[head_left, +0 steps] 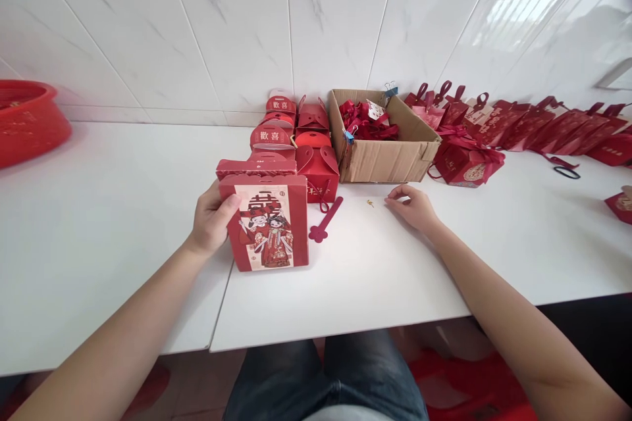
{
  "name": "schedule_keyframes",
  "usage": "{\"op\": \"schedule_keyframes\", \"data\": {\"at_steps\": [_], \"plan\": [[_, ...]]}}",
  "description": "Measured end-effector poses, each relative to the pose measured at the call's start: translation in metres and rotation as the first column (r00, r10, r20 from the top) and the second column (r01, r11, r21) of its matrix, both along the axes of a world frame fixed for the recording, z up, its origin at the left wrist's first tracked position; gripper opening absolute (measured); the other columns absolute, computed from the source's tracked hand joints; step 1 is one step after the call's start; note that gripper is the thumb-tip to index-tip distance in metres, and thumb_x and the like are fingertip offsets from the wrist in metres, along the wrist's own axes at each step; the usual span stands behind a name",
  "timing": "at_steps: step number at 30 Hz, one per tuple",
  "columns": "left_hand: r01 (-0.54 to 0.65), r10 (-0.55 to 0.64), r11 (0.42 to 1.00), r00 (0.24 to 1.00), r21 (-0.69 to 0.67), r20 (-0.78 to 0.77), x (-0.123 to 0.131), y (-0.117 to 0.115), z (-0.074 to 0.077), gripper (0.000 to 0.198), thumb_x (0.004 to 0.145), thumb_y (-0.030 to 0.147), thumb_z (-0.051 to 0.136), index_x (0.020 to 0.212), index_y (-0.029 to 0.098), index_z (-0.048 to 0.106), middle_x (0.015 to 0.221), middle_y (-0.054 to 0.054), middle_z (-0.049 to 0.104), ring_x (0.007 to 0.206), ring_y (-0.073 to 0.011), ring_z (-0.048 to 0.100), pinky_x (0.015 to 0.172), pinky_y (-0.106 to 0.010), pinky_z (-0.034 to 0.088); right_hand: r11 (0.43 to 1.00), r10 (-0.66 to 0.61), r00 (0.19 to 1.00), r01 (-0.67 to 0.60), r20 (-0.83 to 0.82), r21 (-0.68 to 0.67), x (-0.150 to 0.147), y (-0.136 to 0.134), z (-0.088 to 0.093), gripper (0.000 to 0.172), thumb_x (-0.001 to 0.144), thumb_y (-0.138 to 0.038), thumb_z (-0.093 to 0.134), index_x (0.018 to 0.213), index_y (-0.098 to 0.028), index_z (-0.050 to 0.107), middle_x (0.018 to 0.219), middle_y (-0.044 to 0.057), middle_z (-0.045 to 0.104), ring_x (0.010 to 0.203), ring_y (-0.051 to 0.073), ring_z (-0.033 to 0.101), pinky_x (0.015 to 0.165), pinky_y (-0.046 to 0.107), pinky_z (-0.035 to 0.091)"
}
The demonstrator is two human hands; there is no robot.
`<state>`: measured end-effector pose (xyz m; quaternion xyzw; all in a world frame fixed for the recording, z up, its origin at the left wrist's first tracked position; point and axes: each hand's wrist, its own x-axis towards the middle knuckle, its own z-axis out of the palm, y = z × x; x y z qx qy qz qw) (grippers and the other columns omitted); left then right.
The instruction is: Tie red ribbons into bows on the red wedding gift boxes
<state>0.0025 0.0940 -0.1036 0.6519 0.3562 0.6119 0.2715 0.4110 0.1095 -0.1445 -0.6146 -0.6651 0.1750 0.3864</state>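
My left hand (211, 218) is closed around the left side of a red gift box (301, 223), thumb on its front. The box stands upright and has a printed couple in traditional dress on a cream panel. A second red top edge (257, 167) shows just behind it. My right hand (413, 205) rests low over the white table, its fingertips pinched together; anything between them is too small to make out. Just left of those fingertips lies a small gold-coloured piece (370, 202). A dark red strap with a flower-shaped end (320, 231) lies between the two hands.
Several red gift boxes (316, 174) stand behind the held box. A cardboard carton (385, 161) holds red ribbons. Farther right are a ribboned red box (464, 161), a row of red bags (533, 128) and scissors (565, 172). A red basin (34, 128) sits at far left.
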Motion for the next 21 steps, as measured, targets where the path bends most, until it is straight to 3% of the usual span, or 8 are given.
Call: {"op": "schedule_keyframes", "data": {"at_steps": [9,12,15,18,21], "plan": [[-0.059,0.057,0.995,0.998,0.082,0.026,0.010,-0.003,0.000,0.041,0.077,0.055,0.063,0.064,0.016,0.069,0.092,-0.006,0.066,0.087,-0.0232,0.061,0.077,-0.035,0.048,0.993,0.046,0.992,-0.059,0.118,0.101,-0.004,-0.001,-0.002,0.024,0.082,-0.033,0.046,0.091,-0.018,0.063,0.095,0.010,0.068,0.084,0.023,0.062,0.067,0.035,0.050],[-0.053,0.051,0.994,0.998,0.097,0.024,0.012,-0.004,0.001,0.040,0.078,0.054,0.062,0.064,0.017,0.069,0.094,-0.006,0.066,0.089,-0.0238,0.062,0.078,-0.035,0.049,0.974,0.135,0.968,-0.169,0.212,0.150,-0.019,-0.005,0.000,0.025,0.083,-0.031,0.049,0.101,-0.020,0.062,0.103,0.010,0.067,0.099,0.026,0.059,0.082,0.041,0.047],[-0.055,0.052,0.993,0.998,0.105,0.023,0.013,-0.004,0.000,0.039,0.079,0.054,0.060,0.068,0.018,0.071,0.096,-0.007,0.066,0.091,-0.0247,0.062,0.078,-0.036,0.049,0.946,0.222,0.923,-0.282,0.315,0.162,-0.038,-0.009,0.002,0.033,0.083,-0.026,0.051,0.114,-0.020,0.058,0.115,0.012,0.064,0.114,0.028,0.053,0.097,0.048,0.037],[-0.059,0.056,0.993,0.998,0.107,0.023,0.014,-0.005,0.000,0.038,0.080,0.053,0.058,0.069,0.019,0.071,0.096,-0.007,0.066,0.090,-0.0248,0.063,0.078,-0.038,0.050,0.921,0.281,0.877,-0.360,0.391,0.147,-0.053,-0.014,0.004,0.040,0.085,-0.022,0.049,0.124,-0.019,0.052,0.124,0.013,0.061,0.124,0.031,0.046,0.099,0.052,0.030],[-0.060,0.058,0.992,0.998,0.109,0.019,0.015,-0.005,0.000,0.038,0.080,0.053,0.058,0.068,0.019,0.070,0.095,-0.008,0.066,0.087,-0.0248,0.063,0.075,-0.037,0.051,0.868,0.371,0.802,-0.479,0.468,0.132,-0.068,-0.025,0.009,0.035,0.089,-0.021,0.046,0.123,-0.020,0.052,0.124,0.011,0.062,0.127,0.029,0.046,0.099,0.050,0.028]]}}
